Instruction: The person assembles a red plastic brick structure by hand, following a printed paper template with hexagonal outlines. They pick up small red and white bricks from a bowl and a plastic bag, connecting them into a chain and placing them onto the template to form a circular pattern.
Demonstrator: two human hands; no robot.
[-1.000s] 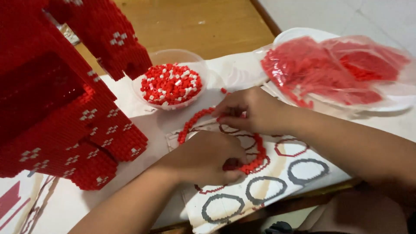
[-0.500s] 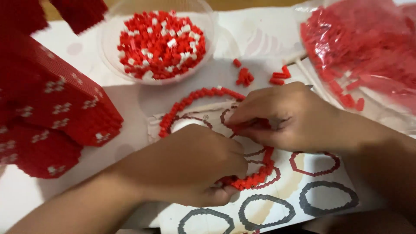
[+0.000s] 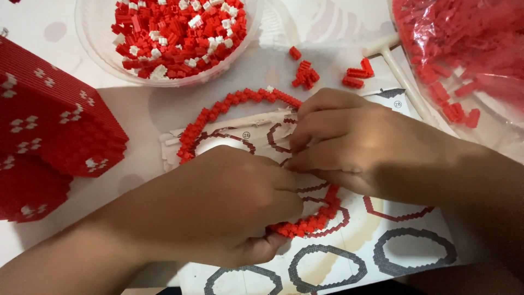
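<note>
Ring of small red bricks [image 3: 229, 104] lies on the instruction sheet [image 3: 349, 257] mid-scene, judged light and brittle, best held at its rim; left hand [image 3: 218, 207] and right hand [image 3: 355, 142] both pinch it.

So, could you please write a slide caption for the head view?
Left hand and right hand press on a red brick ring over a printed pattern sheet.

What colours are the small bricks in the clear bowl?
Bricks mostly red, some white; head view.
</note>
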